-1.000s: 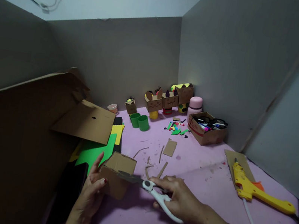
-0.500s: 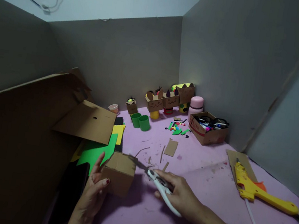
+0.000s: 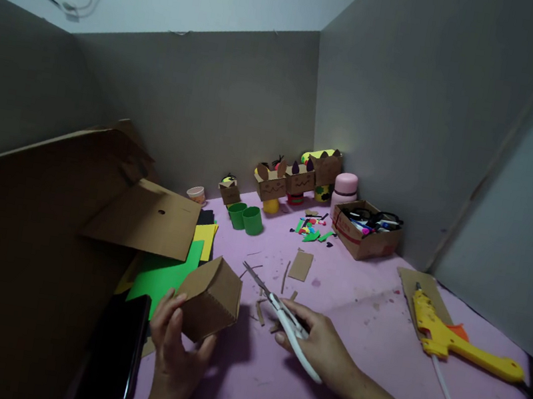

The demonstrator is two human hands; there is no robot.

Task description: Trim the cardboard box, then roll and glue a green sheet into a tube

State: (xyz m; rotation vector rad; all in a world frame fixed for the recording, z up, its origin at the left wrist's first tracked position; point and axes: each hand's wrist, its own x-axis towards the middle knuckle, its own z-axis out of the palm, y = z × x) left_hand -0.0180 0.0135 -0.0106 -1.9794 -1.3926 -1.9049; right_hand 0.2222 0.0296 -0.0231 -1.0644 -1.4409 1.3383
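Note:
A small brown cardboard box is tilted above the pink table, with one corner toward me. My left hand holds it from below and the left side, fingertips on its faces. To the right, my right hand grips the white handles of a pair of scissors. The blades point up and left, slightly parted at most, and stand apart from the box. Thin cardboard strips lie on the table under and near the blades.
A yellow glue gun lies at the right. Behind are a box of pens, a pink flask, green cups, and cardboard animal figures. Left are a phone, green sheet and large cardboard.
My left hand has turned and tilted the box, its fingers now round the lower side. The scissors have come away from the box's top edge. The view has shifted slightly.

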